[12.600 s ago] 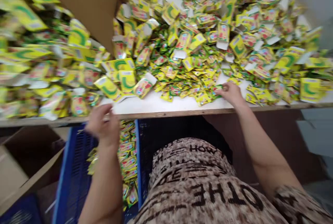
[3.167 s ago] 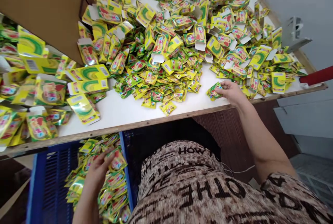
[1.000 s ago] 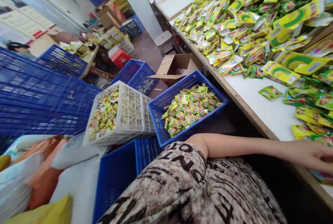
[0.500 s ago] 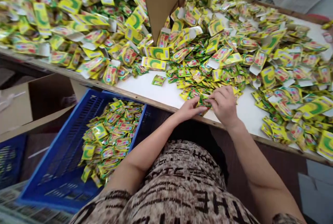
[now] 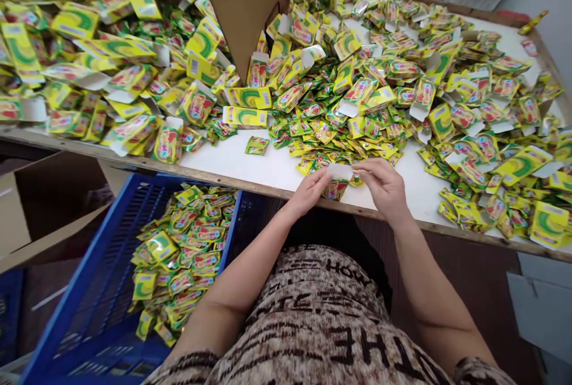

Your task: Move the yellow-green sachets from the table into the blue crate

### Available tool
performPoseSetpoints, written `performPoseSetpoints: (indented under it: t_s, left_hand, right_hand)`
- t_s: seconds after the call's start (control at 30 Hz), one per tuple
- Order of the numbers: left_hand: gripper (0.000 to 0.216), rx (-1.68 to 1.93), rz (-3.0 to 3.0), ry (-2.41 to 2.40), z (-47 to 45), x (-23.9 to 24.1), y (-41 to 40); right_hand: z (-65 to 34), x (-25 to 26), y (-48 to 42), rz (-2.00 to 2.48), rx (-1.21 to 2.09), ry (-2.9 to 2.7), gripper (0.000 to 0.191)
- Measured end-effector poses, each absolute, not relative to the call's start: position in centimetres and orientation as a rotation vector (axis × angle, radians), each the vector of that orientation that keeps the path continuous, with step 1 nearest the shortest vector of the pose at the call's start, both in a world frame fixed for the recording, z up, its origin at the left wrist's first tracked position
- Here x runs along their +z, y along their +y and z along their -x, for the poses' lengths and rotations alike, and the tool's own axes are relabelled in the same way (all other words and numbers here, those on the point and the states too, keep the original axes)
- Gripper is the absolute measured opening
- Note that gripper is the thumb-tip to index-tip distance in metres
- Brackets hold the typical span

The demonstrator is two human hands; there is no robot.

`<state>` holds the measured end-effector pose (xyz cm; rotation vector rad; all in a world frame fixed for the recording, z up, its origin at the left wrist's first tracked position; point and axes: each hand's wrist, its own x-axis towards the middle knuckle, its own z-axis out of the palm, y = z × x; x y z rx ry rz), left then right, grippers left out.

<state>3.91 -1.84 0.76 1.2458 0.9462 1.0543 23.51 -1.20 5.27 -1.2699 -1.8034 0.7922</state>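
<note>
My left hand (image 5: 309, 193) is closed on a small printed carton (image 5: 335, 189) at the table's front edge. The carton's white end flap stands open toward the pile. My right hand (image 5: 385, 189) is just right of the flap, thumb and fingers drawn together. A small yellow-green piece shows at its fingertips; whether it is pinched there or lies on the table is unclear. Right behind both hands spreads a heap of small yellow and green sachets (image 5: 353, 148). One green sachet (image 5: 257, 145) lies apart on the white tabletop (image 5: 214, 158).
Yellow cartons (image 5: 245, 98), many with open flaps, are heaped across the table. A brown cardboard panel (image 5: 245, 9) stands among them. Below the table edge at left, a blue crate (image 5: 89, 307) holds filled-looking cartons, beside an open cardboard box (image 5: 22, 212).
The carton's white flap now shows between my hands, where it was hidden before. My right hand has drawn slightly away from my left. The whole view has shifted a little.
</note>
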Motion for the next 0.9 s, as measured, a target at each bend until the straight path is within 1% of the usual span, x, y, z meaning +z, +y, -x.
performPoseSetpoints:
  t_s: [0.07,0.17,0.23,0.27,0.3,0.37,0.43,0.47,0.53,0.67,0.73,0.83,0.9]
  left_hand:
    - [0.043,1.063,-1.135,0.919,-3.8,1.2,-2.0]
    - [0.028,0.979,-0.922,0.837,-3.6,1.7,-2.0]
    - [0.031,0.931,-0.807,0.796,-3.6,2.0,-2.0]
    - [0.033,0.922,-0.778,0.791,-3.6,2.0,-2.0]
    - [0.034,0.93,-0.764,0.797,-3.8,2.1,-1.9]
    - [0.028,1.013,-0.768,0.838,-4.3,2.0,-2.0]
    - [0.023,1.176,-0.797,0.919,-4.9,1.7,-2.0]
    - [0.023,1.255,-0.819,0.965,-5.2,1.5,-2.0]
    - [0.024,1.348,-0.884,1.043,-5.6,1.2,-1.9]
    - [0.029,1.312,-1.016,1.074,-6.0,0.8,-1.7]
    - [0.031,1.298,-1.078,1.074,-6.0,0.8,-1.4]
    - [0.027,1.279,-1.191,1.074,-5.5,0.7,-0.6]
    - [0.027,1.261,-1.23,1.057,-5.1,0.6,-0.1]
  right_hand:
    - [-23.2,4.2,-2.1,1.34,1.108,-1.412,0.027]
    - [-22.2,3.3,-3.1,1.246,1.592,-1.069,0.032]
    - [-21.5,3.4,-3.1,1.211,1.736,-1.006,0.027]
    - [-21.1,3.5,-3.0,1.229,1.715,-1.001,0.022]
    - [-20.8,3.6,-2.8,1.263,1.622,-1.021,0.017]
    - [-20.4,3.8,-2.5,1.317,1.296,-1.141,0.008]
    - [-20.2,3.8,-2.3,1.3,1.025,-1.323,0.014]
    - [-20.2,3.7,-2.2,1.276,0.977,-1.398,0.019]
    - [-20.5,3.4,-1.9,1.245,1.016,-1.427,0.022]
    - [-21.0,2.7,-1.4,1.253,1.182,-1.239,0.024]
    - [-21.0,2.5,-1.3,1.27,1.192,-1.187,0.026]
    - [-20.7,2.5,-1.1,1.274,1.149,-1.161,0.023]
    - [-20.5,2.7,-0.9,1.265,1.182,-1.132,0.023]
